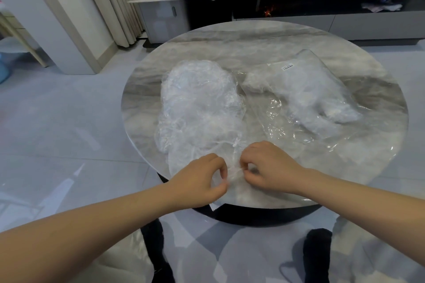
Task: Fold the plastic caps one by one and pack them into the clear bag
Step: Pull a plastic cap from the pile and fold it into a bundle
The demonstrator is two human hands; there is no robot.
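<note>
One view only, head cam. I see both hands at the near edge of the round grey marble-look table (264,37), working a single thin clear plastic cap (231,173) between them: left hand (202,179) pinches its crinkled edge with thumb and curled fingers, right hand (264,167) pinches the same cap from the other side. Behind the hands sits the loose heap of unfolded clear caps (197,103); the clear bag with a white barcode label (305,89) lies to the right, well apart from the heap, already holding some white folded caps. My read: folding step, early on this cap. Next move needs the edges brought together flat, then carried right into the bag's mouth.
</note>
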